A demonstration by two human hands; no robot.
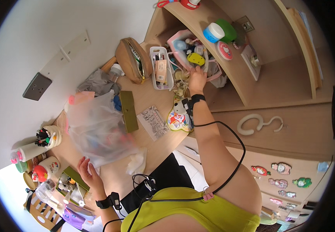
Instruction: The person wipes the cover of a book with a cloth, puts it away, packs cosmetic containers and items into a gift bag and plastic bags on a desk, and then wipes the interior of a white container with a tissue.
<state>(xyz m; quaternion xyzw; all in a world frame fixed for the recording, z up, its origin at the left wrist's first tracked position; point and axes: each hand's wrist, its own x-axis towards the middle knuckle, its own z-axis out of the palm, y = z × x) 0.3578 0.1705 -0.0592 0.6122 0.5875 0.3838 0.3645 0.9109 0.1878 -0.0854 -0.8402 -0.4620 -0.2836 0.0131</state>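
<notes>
My right hand (pixel 197 79) reaches into the lower shelf opening, its fingertips at the near edge of a pink-rimmed bag (pixel 176 43) full of small items. Just beyond the fingers, a yellow object with dark spots (pixel 196 59) lies on top inside that bag; whether I grip it or the bag's edge cannot be told. My left hand (pixel 90 174) is held with fingers apart and nothing in it, near the lower left edge of a translucent plastic bag (pixel 98 130). A green box lid or panel (pixel 129 111) stands against the plastic bag's right side.
A white basket (pixel 171 78) of small items and a brown zip pouch (pixel 131 63) stand near the wall. A printed card (pixel 153 122) lies mid-desk. A green box (pixel 80 179), cups and a pen holder (pixel 54 136) crowd the left. The curved shelf (pixel 234 78) overhangs beside my right hand.
</notes>
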